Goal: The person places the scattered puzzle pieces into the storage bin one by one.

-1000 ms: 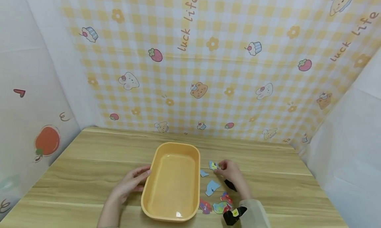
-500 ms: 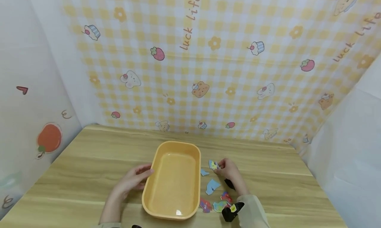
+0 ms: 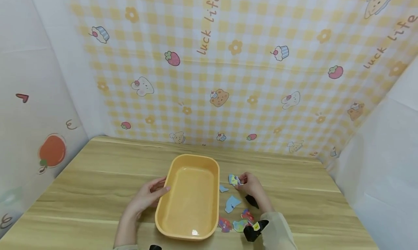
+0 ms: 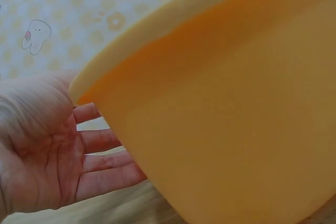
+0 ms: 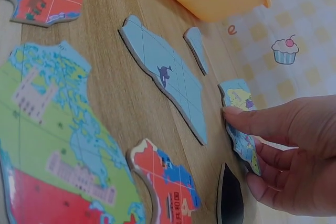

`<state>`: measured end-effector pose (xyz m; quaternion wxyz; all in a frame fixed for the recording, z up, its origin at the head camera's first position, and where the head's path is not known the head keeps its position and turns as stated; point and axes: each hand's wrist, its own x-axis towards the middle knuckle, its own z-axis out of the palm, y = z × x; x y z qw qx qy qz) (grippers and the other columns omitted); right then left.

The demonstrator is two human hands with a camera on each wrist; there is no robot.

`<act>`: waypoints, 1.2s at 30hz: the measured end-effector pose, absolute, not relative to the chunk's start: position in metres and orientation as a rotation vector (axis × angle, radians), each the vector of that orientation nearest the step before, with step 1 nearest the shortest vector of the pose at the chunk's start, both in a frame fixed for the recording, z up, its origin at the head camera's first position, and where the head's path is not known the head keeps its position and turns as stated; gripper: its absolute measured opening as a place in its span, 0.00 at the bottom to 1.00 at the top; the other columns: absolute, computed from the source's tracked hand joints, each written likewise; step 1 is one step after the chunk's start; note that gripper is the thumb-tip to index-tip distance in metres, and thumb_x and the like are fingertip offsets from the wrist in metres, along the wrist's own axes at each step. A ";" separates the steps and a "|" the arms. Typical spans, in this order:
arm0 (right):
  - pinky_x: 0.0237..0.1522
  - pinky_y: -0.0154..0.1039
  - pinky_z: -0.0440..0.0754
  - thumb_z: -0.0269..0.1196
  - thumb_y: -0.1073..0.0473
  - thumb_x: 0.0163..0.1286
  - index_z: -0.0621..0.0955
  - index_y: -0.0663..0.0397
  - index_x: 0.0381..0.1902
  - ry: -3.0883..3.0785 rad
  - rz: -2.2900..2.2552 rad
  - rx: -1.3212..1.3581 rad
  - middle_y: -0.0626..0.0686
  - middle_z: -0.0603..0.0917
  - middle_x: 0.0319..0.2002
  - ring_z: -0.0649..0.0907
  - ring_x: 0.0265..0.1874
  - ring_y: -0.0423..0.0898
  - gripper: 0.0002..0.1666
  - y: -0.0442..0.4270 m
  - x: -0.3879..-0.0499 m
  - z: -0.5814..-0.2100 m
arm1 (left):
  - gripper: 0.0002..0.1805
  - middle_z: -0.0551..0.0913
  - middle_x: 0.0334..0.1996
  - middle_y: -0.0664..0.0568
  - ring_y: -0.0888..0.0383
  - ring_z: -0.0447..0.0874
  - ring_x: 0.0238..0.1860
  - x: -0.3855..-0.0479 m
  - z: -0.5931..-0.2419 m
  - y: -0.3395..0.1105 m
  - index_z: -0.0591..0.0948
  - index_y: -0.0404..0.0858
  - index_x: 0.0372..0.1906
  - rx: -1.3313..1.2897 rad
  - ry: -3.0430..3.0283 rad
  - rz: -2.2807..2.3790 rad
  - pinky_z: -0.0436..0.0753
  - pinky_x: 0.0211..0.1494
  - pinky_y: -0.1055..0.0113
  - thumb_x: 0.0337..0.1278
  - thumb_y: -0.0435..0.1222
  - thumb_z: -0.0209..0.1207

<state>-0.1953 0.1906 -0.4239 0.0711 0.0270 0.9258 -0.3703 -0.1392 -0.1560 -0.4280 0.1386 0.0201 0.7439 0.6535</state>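
Observation:
In the head view, a yellow plastic tub [image 3: 192,203] stands before the person. My left hand [image 3: 146,198] holds its left side, the thumb over the rim. Several fingers [image 4: 107,179] reach the tub's outer wall, fairly straight, in the left wrist view; the thumb is hidden there. My right hand [image 3: 252,186] pinches a blue-and-yellow map puzzle piece [image 5: 239,98] between thumb and fingers, one edge lifted. Near it lie a small light-blue piece [image 5: 196,48], a larger light-blue piece [image 5: 163,74] with an orca print, and a black piece [image 5: 230,198].
Nearer the person lie a green-and-red map piece [image 5: 58,124], a red-and-blue piece [image 5: 167,182] and a red-purple piece [image 3: 224,224], right of the tub. The wooden table [image 3: 98,177] ends at a checked cloth backdrop [image 3: 183,79]. A black camera mount [image 3: 255,231] sits on the right wrist.
My left thumb has come further over the tub's rim. The puzzle piece in my right hand has tilted slightly. The tub has hardly moved.

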 end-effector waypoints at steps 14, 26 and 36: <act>0.26 0.31 0.72 0.62 0.70 0.56 0.77 0.66 0.35 2.704 -1.315 0.086 0.54 0.77 0.28 0.73 0.27 0.43 0.09 0.194 -0.194 -0.421 | 0.34 0.68 0.59 0.29 0.52 0.80 0.45 -0.138 -0.433 -0.151 0.60 0.30 0.66 0.002 2.166 1.941 0.85 0.37 0.60 0.58 0.39 0.56; 0.29 0.32 0.76 0.60 0.69 0.59 0.76 0.66 0.38 2.699 -1.357 0.070 0.56 0.78 0.32 0.76 0.31 0.44 0.09 0.194 -0.190 -0.414 | 0.31 0.70 0.57 0.30 0.51 0.81 0.43 -0.136 -0.435 -0.149 0.64 0.32 0.64 -0.063 2.190 1.971 0.85 0.35 0.60 0.57 0.38 0.57; 0.30 0.32 0.76 0.60 0.66 0.60 0.77 0.65 0.39 2.751 -1.321 0.045 0.56 0.80 0.33 0.77 0.32 0.44 0.09 0.192 -0.191 -0.412 | 0.30 0.71 0.57 0.31 0.51 0.81 0.43 -0.136 -0.436 -0.149 0.65 0.31 0.64 -0.064 2.171 1.998 0.85 0.36 0.60 0.57 0.38 0.57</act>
